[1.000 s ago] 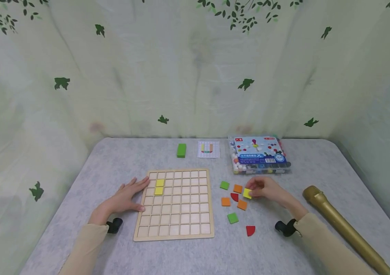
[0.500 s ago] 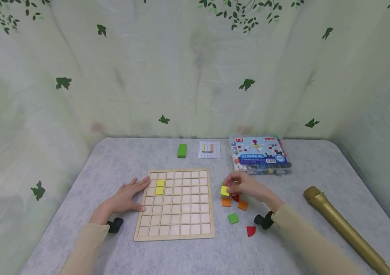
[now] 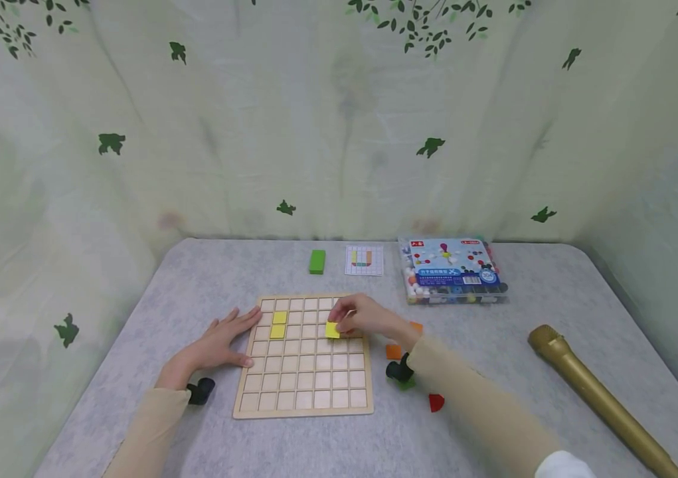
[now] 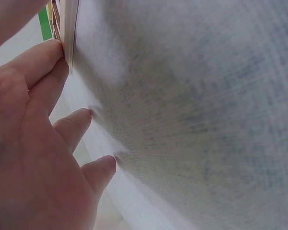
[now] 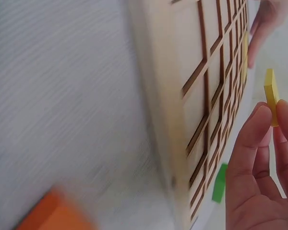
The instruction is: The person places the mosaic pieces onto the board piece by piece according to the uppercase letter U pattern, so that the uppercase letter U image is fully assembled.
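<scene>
Right hand (image 3: 368,317): moved left over the board (image 3: 305,380), pinching a yellow tile (image 3: 332,330)
Left hand (image 3: 216,343): fingers spread at board's edge
Tabletop (image 3: 434,441): mottled grey
Curtain (image 3: 225,133): pale, leaf-printed

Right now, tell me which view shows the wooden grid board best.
The head view: it shows the wooden grid board from above, nearly whole, with only the left hand and right hand covering parts. The right wrist view shows part of it, steeply slanted; the left wrist view, just a sliver near the top left.
</scene>
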A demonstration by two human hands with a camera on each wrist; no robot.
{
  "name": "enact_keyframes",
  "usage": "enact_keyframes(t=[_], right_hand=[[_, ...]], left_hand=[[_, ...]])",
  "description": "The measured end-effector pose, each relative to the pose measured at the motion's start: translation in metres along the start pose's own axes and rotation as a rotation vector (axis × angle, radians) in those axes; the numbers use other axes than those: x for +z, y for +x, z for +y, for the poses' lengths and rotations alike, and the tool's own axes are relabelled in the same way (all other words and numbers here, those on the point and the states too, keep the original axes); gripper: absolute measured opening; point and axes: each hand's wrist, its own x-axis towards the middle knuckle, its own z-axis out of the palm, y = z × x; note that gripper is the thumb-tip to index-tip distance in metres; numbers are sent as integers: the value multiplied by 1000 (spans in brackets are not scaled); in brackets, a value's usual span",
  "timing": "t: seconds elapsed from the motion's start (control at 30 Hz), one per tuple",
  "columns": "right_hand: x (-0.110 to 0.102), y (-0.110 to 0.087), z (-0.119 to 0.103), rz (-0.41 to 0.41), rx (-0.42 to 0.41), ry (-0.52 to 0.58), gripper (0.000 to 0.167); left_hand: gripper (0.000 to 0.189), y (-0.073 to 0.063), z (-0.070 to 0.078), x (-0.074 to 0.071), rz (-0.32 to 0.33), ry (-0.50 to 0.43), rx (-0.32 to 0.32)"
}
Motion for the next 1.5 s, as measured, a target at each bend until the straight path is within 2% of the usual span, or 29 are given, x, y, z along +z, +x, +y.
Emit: enact_keyframes(t=[0.23, 0.43, 0.7, 0.9, 1.23, 1.37, 1.5], right_hand=[[33, 23, -17, -63, -48, -29, 10], [60, 45, -24, -34, -56, -130, 11], [85, 58, -30, 16, -23, -161, 11], [92, 62, -32, 46, -10, -257, 10], [94, 59, -33, 82, -32, -390, 11], [92, 57, -32, 79, -39, -338, 10], [83, 50, -30, 60, -40, -217, 9]], left_hand=[[101, -1, 3, 0, 10, -9, 12], [99, -1, 5, -2, 2, 1, 3], [100, 0, 0, -1, 4, -5, 15], [101, 1, -2, 0, 7, -8, 15], [100, 0, -1, -1, 8, -4, 17], [100, 0, 0, -1, 10, -1, 22], [101, 1, 1, 0, 3, 0, 3]])
